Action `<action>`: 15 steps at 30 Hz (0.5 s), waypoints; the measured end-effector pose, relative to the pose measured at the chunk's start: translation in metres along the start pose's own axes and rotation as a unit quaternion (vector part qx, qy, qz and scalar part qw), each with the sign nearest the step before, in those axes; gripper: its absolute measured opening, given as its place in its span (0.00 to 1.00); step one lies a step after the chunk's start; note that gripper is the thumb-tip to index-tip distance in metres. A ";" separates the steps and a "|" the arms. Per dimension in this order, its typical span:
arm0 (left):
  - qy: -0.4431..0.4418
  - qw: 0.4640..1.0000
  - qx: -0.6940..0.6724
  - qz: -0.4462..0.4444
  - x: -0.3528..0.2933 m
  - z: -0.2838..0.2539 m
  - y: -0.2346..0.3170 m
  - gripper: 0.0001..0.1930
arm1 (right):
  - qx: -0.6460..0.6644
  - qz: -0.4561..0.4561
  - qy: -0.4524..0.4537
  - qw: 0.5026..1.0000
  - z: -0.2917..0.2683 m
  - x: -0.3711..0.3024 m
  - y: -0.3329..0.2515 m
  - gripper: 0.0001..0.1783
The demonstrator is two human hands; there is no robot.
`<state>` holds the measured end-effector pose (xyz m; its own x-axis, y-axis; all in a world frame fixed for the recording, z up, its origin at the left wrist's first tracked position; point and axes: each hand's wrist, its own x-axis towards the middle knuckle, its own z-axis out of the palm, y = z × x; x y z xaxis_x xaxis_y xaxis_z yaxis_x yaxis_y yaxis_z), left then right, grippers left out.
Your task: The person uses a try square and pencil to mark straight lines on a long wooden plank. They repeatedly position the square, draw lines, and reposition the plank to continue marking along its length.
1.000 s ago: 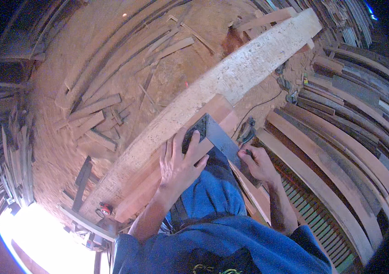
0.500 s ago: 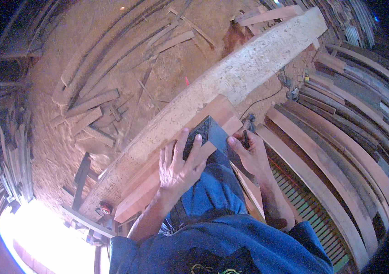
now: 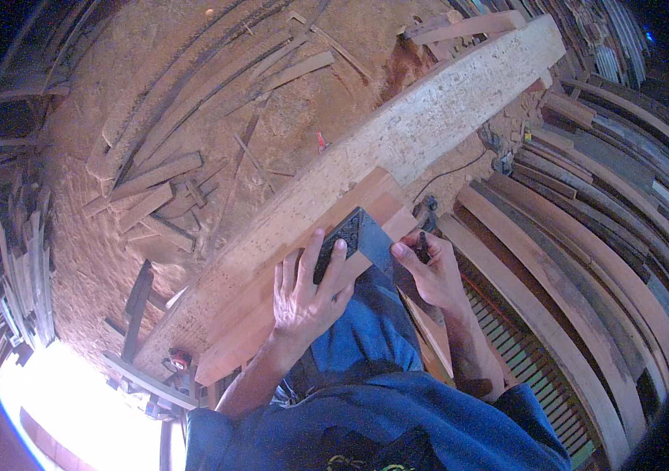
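At the frame's centre, the left hand (image 3: 305,296), fingers spread, presses the dark square (image 3: 376,242) against a reddish board (image 3: 234,343); right of centre, the right hand (image 3: 435,275) pinches a slim dark tool (image 3: 422,242)

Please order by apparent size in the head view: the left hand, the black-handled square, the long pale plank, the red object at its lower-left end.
1. Long pale plank
2. Left hand and black-handled square: unranked; they look alike, fingers partly hide the square
3. Red object
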<state>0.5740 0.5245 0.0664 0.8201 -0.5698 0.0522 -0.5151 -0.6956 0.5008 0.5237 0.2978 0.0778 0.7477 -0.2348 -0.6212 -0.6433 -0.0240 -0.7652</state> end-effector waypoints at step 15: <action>-0.009 1.000 0.001 -0.004 -0.004 0.002 0.000 0.37 | -0.085 -0.231 0.216 0.945 -0.027 -0.020 -0.043 0.18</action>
<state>0.5705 0.5256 0.0642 0.8203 -0.5710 0.0328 -0.5081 -0.7012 0.5002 0.5320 0.2774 0.1282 0.8416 -0.5353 -0.0726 -0.3100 -0.3685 -0.8764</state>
